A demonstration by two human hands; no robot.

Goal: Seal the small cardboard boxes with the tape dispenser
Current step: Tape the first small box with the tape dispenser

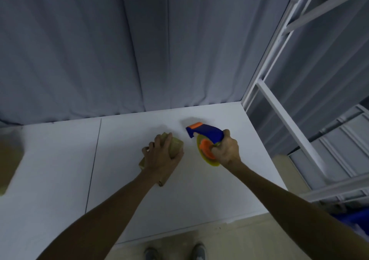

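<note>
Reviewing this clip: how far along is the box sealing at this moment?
Done: no tape is visible on the small cardboard box, though the picture is blurred. In hand: the left hand presses the box on the white table, and the right hand grips the tape dispenser just right of it, apart from the box. Left: taping this box, perhaps also the blurred cardboard at the left edge.

Single head view, looking steeply down over the white table (60, 159), close
</note>
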